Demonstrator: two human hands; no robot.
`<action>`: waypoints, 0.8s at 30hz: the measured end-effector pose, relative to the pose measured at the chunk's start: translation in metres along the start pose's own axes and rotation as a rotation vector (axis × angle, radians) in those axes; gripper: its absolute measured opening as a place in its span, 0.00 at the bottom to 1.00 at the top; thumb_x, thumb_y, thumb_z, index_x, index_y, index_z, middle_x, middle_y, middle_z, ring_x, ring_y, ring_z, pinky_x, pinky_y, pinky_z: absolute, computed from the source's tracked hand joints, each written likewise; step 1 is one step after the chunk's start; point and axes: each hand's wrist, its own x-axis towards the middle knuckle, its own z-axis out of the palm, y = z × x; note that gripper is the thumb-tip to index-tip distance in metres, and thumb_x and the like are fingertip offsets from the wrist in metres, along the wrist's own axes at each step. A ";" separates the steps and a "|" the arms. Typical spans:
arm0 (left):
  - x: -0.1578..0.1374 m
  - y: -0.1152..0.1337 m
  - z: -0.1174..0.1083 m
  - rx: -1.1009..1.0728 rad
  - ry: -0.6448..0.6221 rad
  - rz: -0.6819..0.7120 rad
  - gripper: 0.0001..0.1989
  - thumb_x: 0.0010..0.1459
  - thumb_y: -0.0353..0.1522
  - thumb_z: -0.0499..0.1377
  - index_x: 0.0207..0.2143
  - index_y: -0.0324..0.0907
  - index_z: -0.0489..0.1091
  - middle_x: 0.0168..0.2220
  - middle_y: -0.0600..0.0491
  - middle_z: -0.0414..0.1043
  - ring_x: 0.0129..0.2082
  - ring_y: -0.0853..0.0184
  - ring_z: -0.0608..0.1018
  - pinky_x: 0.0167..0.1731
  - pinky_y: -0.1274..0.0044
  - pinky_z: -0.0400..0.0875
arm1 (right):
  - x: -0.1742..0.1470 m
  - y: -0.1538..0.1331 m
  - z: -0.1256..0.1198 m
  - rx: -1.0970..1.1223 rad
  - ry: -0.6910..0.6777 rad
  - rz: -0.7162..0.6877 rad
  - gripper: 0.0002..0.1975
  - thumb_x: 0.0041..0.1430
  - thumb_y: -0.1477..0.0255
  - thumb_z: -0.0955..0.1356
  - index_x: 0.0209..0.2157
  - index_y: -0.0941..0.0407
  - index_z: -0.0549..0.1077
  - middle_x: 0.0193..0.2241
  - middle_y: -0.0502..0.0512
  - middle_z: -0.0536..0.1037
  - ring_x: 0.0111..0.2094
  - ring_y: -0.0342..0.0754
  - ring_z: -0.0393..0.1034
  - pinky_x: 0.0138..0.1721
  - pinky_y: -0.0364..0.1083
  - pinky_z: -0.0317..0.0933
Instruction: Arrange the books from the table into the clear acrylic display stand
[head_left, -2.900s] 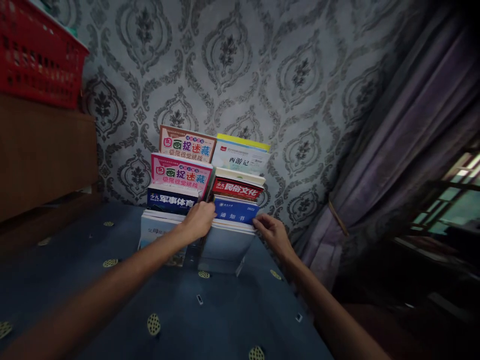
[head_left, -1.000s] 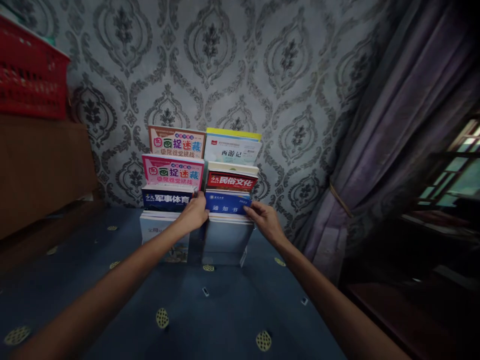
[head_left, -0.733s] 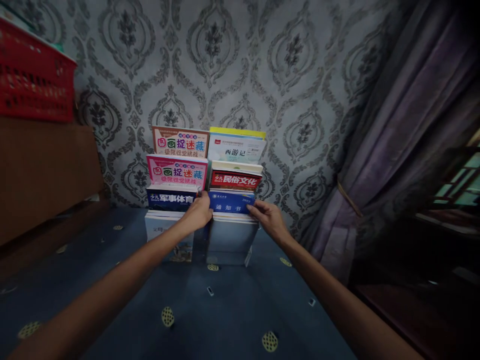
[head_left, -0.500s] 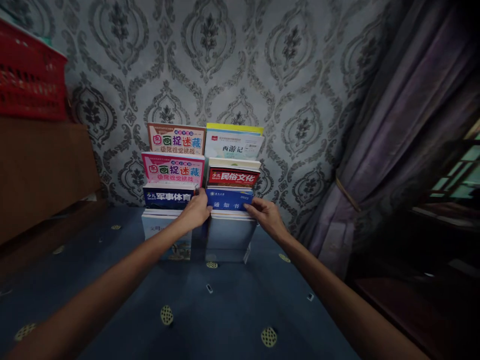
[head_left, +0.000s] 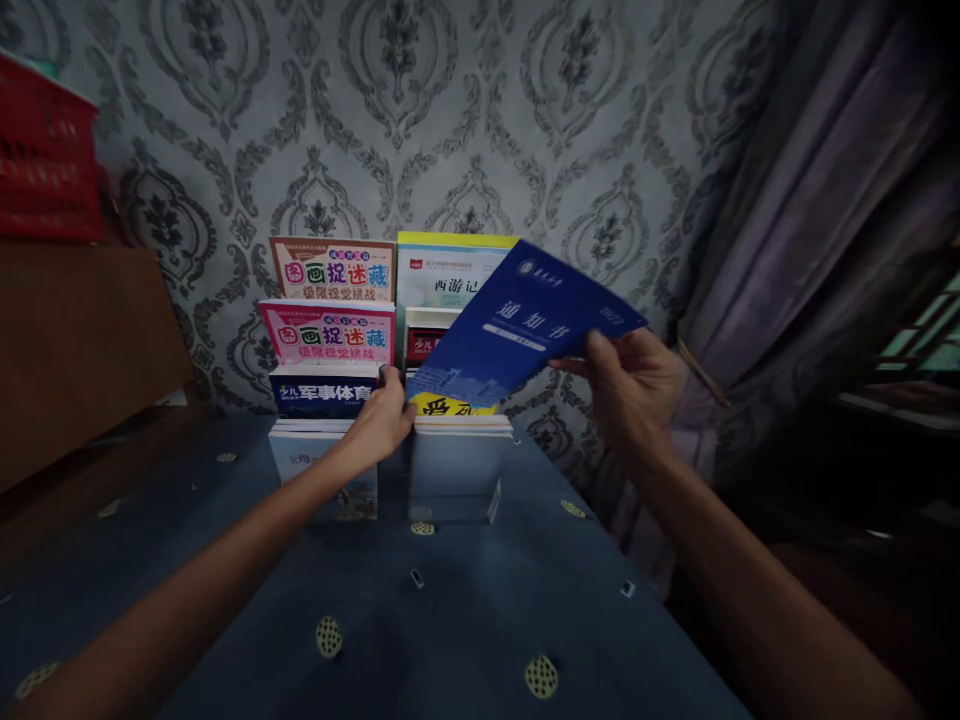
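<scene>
My right hand (head_left: 637, 385) pinches a blue booklet (head_left: 517, 330) by its right edge, holding it tilted above the right column of books. Its lower left corner is still down among those books, beside a yellow cover (head_left: 454, 404). The fingers of my left hand (head_left: 386, 418) are curled in the gap between the two columns, by the right edge of a dark blue book (head_left: 326, 390); what they grip is hidden. Behind the booklet, a red book (head_left: 421, 345) and a pale book (head_left: 435, 275) are partly covered.
In the left column stand a pink book (head_left: 330, 335) and a brown-edged book (head_left: 334, 265). A red basket (head_left: 49, 150) sits on a brown box (head_left: 82, 340) at left. A curtain (head_left: 780, 250) hangs at right. The blue patterned tablecloth (head_left: 450, 630) spreads in front.
My right hand has pulled the blue booklet up and to the right, tilting it and uncovering the yellow cover. My left hand stays between the columns, and the view has shifted slightly.
</scene>
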 end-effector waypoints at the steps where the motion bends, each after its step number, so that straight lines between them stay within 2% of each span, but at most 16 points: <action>1: 0.000 -0.002 0.001 -0.015 0.010 0.015 0.17 0.60 0.27 0.53 0.51 0.37 0.53 0.38 0.43 0.73 0.41 0.54 0.78 0.39 0.70 0.69 | 0.005 -0.006 0.002 0.017 0.027 -0.036 0.15 0.46 0.60 0.77 0.31 0.55 0.78 0.25 0.45 0.77 0.23 0.40 0.71 0.26 0.44 0.76; 5: 0.001 -0.009 0.004 -0.103 0.050 0.068 0.18 0.59 0.28 0.53 0.51 0.41 0.55 0.35 0.50 0.70 0.38 0.57 0.77 0.38 0.71 0.69 | 0.022 -0.027 0.007 0.046 0.095 -0.169 0.14 0.47 0.62 0.77 0.31 0.56 0.78 0.24 0.44 0.75 0.23 0.39 0.71 0.27 0.42 0.76; 9: 0.007 -0.019 0.009 -0.262 0.072 0.126 0.17 0.55 0.26 0.54 0.47 0.45 0.58 0.31 0.56 0.68 0.35 0.61 0.76 0.38 0.72 0.69 | 0.030 -0.031 0.009 0.040 0.106 -0.230 0.14 0.47 0.61 0.78 0.31 0.55 0.77 0.25 0.44 0.76 0.23 0.39 0.72 0.27 0.41 0.75; 15: 0.015 -0.028 0.016 -0.578 0.023 0.123 0.14 0.49 0.24 0.58 0.38 0.45 0.59 0.29 0.59 0.68 0.33 0.67 0.75 0.36 0.76 0.68 | 0.026 -0.014 0.015 0.042 0.118 -0.151 0.14 0.49 0.60 0.76 0.32 0.54 0.77 0.25 0.45 0.75 0.24 0.40 0.72 0.30 0.45 0.76; 18: 0.014 -0.025 0.014 -0.710 -0.024 0.100 0.14 0.48 0.24 0.57 0.36 0.44 0.59 0.29 0.59 0.68 0.31 0.68 0.74 0.35 0.77 0.67 | 0.025 -0.001 0.016 0.027 0.050 -0.088 0.14 0.49 0.58 0.76 0.31 0.52 0.76 0.24 0.45 0.75 0.25 0.42 0.73 0.32 0.47 0.77; 21: 0.012 -0.020 0.012 -0.845 -0.059 0.113 0.14 0.47 0.24 0.58 0.36 0.44 0.59 0.34 0.56 0.71 0.36 0.67 0.75 0.41 0.75 0.68 | 0.027 0.013 0.015 -0.007 -0.046 -0.031 0.14 0.49 0.56 0.75 0.32 0.50 0.76 0.25 0.45 0.77 0.28 0.44 0.75 0.32 0.46 0.77; 24: 0.012 -0.020 0.013 -0.871 -0.043 0.095 0.16 0.46 0.24 0.60 0.38 0.44 0.60 0.38 0.54 0.72 0.40 0.65 0.76 0.45 0.73 0.69 | 0.029 0.022 0.014 -0.017 -0.134 0.037 0.15 0.48 0.56 0.76 0.34 0.50 0.77 0.25 0.45 0.78 0.27 0.44 0.75 0.31 0.46 0.77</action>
